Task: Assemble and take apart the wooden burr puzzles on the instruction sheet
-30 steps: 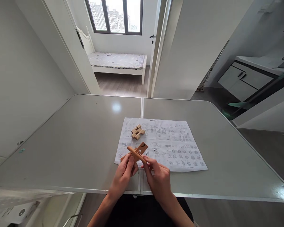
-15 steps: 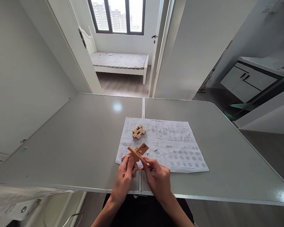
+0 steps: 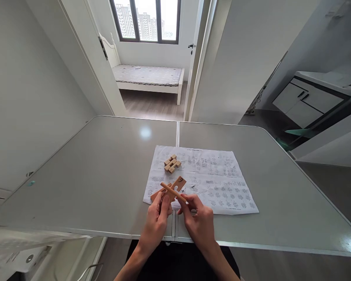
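Note:
Between the thumb and fingers of my left hand are flat wooden puzzle pieces, crossed at an angle; one bears a dark mark and a rounded notch. My right hand pinches the near end of a narrow wooden strip, which lies slantwise over those pieces. Whether the strip touches or fits into them, I cannot tell. Just beyond my hands, a cluster of small wooden blocks rests on a printed sheet covered in small diagrams. My fingers hide the lower ends of the pieces.
The grey table has a seam down its middle and a metal edge. Small silvery bits lie on the sheet beside the pieces. Past the table are a doorway, a bed and, at right, a white cabinet.
My right hand and the narrow strip have shifted slightly right, and the strip lies flatter across the pieces. The left hand has moved a little to the right. The block cluster stays put.

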Demonstrator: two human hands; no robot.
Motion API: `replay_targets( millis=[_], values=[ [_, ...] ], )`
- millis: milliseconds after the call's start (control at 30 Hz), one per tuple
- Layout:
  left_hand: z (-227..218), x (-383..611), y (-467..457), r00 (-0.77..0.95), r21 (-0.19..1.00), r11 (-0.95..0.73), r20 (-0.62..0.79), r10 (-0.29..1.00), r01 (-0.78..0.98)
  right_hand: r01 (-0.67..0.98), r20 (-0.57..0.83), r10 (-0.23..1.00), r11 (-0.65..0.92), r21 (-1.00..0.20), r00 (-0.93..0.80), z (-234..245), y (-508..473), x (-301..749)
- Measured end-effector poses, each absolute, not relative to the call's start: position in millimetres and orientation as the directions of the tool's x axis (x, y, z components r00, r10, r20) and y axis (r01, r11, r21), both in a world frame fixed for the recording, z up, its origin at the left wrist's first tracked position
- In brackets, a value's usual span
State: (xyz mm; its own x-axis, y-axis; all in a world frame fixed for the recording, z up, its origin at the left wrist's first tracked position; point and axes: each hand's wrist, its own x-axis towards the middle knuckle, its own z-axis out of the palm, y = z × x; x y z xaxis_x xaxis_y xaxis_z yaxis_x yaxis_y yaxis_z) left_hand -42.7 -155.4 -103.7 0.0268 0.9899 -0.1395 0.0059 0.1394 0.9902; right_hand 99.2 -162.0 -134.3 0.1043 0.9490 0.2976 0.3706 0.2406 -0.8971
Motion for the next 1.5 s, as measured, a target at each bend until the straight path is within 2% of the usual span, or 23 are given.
replay_targets(
  millis=[167, 333, 467, 667, 800, 900, 1000, 1200, 1500],
  values=[
    [-94, -59, -146, 0.218, 0.988, 0.155, -0.157, 0.963, 0.026, 0.313, 0.227, 0.973, 0.202, -0.928, 0.048, -128, -158, 110],
    [-95, -66, -139, 0.282, 0.965, 0.260, -0.241, 0.929, -0.033, 0.297, 0.221, 0.971, 0.239, -0.924, -0.092, -115, -157, 112],
    [-109, -60, -140, 0.313, 0.943, 0.322, -0.281, 0.907, -0.085, 0.338, 0.270, 0.959, 0.285, -0.897, -0.091, -111, -158, 109],
    [-111, -45, -151, 0.175, 0.942, 0.300, -0.273, 0.946, -0.153, 0.454, 0.393, 0.919, 0.359, -0.816, -0.022, -117, -161, 103],
    [-104, -35, -160, 0.017, 0.956, 0.236, -0.237, 0.971, -0.174, 0.540, 0.523, 0.852, 0.434, -0.721, 0.012, -119, -165, 100],
    [-97, -29, -164, -0.040, 0.963, 0.218, -0.227, 0.973, -0.157, 0.574, 0.604, 0.796, 0.477, -0.666, 0.040, -115, -169, 98],
    [-90, -26, -166, -0.056, 0.972, 0.196, -0.204, 0.977, -0.127, 0.588, 0.638, 0.768, 0.495, -0.640, 0.048, -110, -171, 98],
    [-85, -28, -166, -0.094, 0.975, 0.175, -0.189, 0.978, -0.136, 0.552, 0.625, 0.780, 0.508, -0.661, 0.030, -105, -172, 96],
    [-96, -47, -168, 0.039, 0.974, 0.187, -0.184, 0.982, -0.129, 0.455, 0.621, 0.780, 0.581, -0.675, -0.075, -98, -175, 107]
  ],
)
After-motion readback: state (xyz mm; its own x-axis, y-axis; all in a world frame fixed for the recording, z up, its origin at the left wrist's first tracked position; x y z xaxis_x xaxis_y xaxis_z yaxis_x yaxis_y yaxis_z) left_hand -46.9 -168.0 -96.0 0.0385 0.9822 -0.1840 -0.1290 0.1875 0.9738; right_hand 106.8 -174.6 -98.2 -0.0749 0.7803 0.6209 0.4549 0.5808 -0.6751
